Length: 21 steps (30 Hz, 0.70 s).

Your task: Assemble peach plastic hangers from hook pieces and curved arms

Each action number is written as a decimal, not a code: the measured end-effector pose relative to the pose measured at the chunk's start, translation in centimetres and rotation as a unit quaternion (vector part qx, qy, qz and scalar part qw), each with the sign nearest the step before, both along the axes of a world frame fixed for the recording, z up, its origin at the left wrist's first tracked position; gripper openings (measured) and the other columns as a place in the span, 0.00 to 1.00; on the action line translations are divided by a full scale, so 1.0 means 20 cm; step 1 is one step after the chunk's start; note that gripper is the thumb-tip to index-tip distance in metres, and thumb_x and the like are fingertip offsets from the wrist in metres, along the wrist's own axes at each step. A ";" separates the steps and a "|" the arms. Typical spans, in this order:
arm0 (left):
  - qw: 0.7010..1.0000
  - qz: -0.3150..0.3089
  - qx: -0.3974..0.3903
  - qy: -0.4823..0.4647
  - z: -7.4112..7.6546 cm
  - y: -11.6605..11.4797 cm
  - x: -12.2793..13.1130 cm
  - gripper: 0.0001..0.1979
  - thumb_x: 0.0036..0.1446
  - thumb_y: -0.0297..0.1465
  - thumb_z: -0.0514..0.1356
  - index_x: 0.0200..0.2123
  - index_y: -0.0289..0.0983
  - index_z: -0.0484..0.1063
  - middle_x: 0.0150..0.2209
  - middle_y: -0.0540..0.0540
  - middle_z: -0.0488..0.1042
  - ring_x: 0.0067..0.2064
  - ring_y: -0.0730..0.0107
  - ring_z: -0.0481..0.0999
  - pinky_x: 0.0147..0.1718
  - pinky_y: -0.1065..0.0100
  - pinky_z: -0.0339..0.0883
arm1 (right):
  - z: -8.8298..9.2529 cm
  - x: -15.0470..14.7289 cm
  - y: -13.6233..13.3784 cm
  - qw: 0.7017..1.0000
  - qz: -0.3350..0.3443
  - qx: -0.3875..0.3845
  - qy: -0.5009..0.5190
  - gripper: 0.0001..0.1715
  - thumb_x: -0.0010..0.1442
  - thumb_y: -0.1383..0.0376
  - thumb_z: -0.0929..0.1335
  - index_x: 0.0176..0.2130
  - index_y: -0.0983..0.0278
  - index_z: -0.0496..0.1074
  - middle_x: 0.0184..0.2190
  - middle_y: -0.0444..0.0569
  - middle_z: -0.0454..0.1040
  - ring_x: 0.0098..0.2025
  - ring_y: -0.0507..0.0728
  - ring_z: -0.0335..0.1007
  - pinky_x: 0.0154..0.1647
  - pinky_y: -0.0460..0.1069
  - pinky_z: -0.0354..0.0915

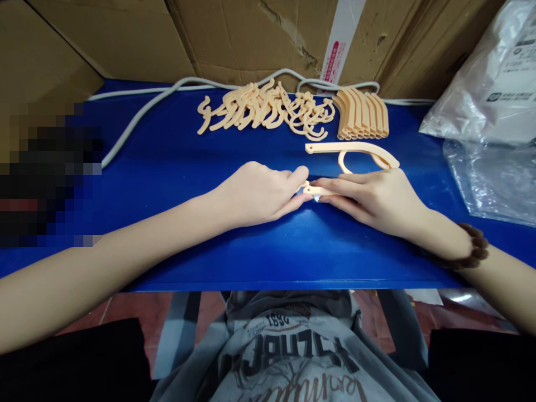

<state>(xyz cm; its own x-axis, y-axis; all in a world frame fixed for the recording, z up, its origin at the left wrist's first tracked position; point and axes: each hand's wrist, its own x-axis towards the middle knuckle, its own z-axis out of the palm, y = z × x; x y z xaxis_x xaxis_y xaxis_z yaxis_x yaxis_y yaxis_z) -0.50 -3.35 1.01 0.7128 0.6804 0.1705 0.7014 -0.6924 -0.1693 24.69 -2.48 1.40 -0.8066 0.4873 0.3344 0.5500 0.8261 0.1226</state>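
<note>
My left hand (263, 192) is closed in a pinch at the end of a small cream plastic piece (300, 187), mostly hidden by the fingers. From the right, my right hand (372, 195) grips a cream plastic bar (318, 191) with a hole at its end; the rest of the bar is under the hand. Both hands' fingertips meet just above the blue table (251, 251). Just beyond the right hand lies a long curved cream plastic arm (352, 147), with a curved loop (342, 162) partly showing beneath it.
At the back lie a heap of cream hook-shaped pieces (247, 106), thin curved pieces (310, 117) and a neat stack of curved arms (362, 114). A white cable (146, 109) runs behind them, before cardboard boxes (251, 39). Clear plastic bags (489, 111) lie on the right.
</note>
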 end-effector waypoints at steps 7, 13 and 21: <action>1.000 -0.006 -0.010 0.003 0.00 0.00 0.00 0.18 0.76 0.42 0.51 0.44 0.34 0.72 0.26 0.44 0.78 0.27 0.60 0.80 0.21 0.67 0.44 | 0.01 -0.01 0.00 1.000 -0.005 -0.002 -0.002 0.23 0.79 0.56 0.61 0.55 0.61 0.82 0.40 0.50 0.87 0.33 0.53 0.81 0.29 0.47 0.59; 1.000 -0.002 -0.014 0.001 0.00 0.00 0.00 0.17 0.77 0.40 0.49 0.45 0.35 0.71 0.26 0.45 0.77 0.27 0.60 0.80 0.21 0.67 0.45 | 0.01 0.00 0.00 1.000 -0.010 -0.016 -0.006 0.24 0.79 0.55 0.61 0.57 0.59 0.81 0.42 0.50 0.86 0.34 0.53 0.81 0.30 0.47 0.60; 1.000 -0.015 -0.014 0.002 0.00 -0.01 0.00 0.16 0.76 0.38 0.50 0.45 0.35 0.71 0.25 0.46 0.77 0.26 0.61 0.78 0.21 0.67 0.43 | 0.01 0.00 0.00 0.999 0.001 -0.037 0.000 0.23 0.79 0.55 0.61 0.57 0.60 0.80 0.43 0.49 0.87 0.35 0.53 0.82 0.31 0.47 0.61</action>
